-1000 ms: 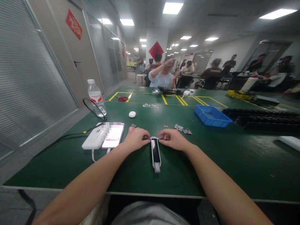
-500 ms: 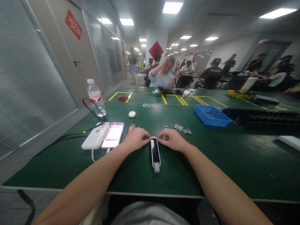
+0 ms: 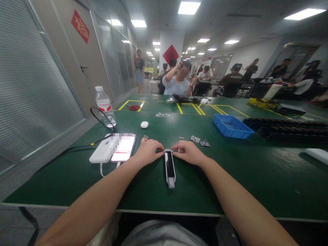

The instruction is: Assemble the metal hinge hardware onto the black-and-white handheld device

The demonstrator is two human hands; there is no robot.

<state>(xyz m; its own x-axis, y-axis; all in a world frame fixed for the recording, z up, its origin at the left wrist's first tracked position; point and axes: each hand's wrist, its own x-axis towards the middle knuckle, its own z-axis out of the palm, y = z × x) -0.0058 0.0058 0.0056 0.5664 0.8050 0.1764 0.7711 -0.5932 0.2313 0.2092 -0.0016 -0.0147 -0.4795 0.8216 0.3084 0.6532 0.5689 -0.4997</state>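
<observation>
A slim device (image 3: 169,165) with a white frame, a long black face and a grey block at its near end lies on the green table in front of me. My left hand (image 3: 150,150) is closed in a pinch at the left of its far end. Mirroring it, my right hand (image 3: 188,152) pinches at the right of that same end. Whatever sits between the fingertips is too small to make out. Just beyond the hands lie small metal rings (image 3: 181,138) and two grey metal brackets (image 3: 195,139).
On the left are a phone (image 3: 124,148), a white power bank (image 3: 100,153) with cables, and a water bottle (image 3: 105,107). Further off sit a white rounded case (image 3: 144,125), a blue tray (image 3: 232,128) and black racks (image 3: 287,130). A person (image 3: 176,83) sits across the table.
Both hands and the device stay in place. In the background, a walking person has shifted slightly left, and the seated person across the table has moved an arm a little.
</observation>
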